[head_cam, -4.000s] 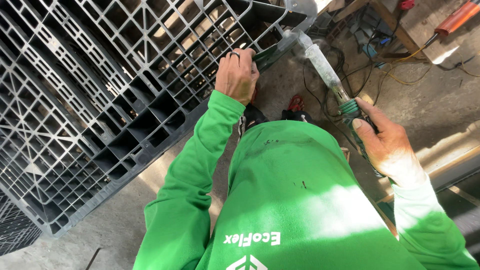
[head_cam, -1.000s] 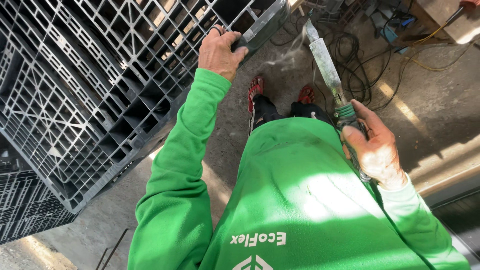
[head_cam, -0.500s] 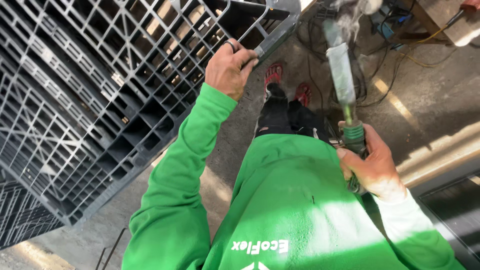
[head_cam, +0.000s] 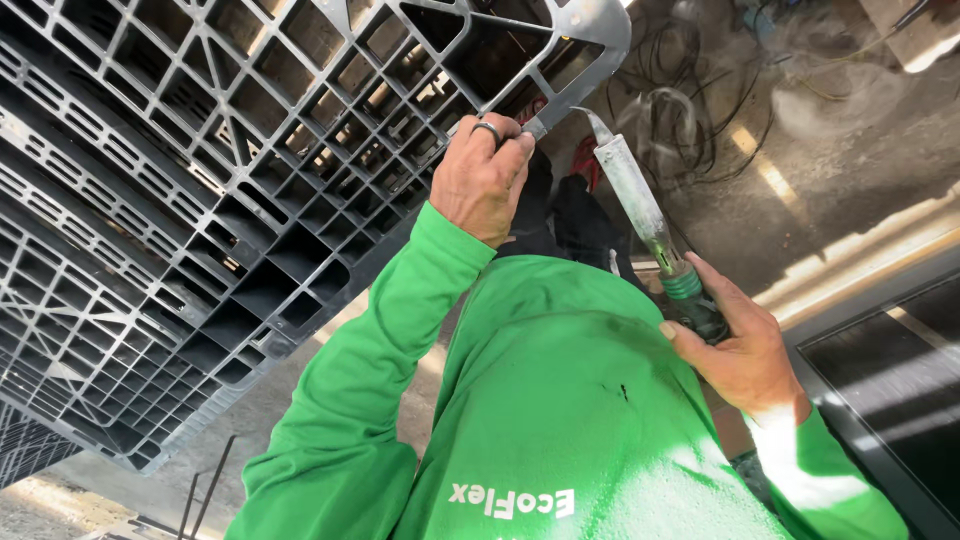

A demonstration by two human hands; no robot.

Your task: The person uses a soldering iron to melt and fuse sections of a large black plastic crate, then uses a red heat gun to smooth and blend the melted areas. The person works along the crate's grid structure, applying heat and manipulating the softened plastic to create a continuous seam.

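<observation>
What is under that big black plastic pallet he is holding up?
Under the pallet a grey concrete floor shows, with tangled cables past its corner. The left hand grips its edge. The ribs cover most of the floor behind.

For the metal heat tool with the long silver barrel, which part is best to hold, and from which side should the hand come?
Grip the heat tool at its dark handle, just behind the green collar, coming from the rear end, as the right hand does. The silver barrel runs forward to a curved tip near the grey plastic pallet, and smoke drifts there, so the front is probably hot. The left hand holds a thin strip at the pallet's edge.
</observation>
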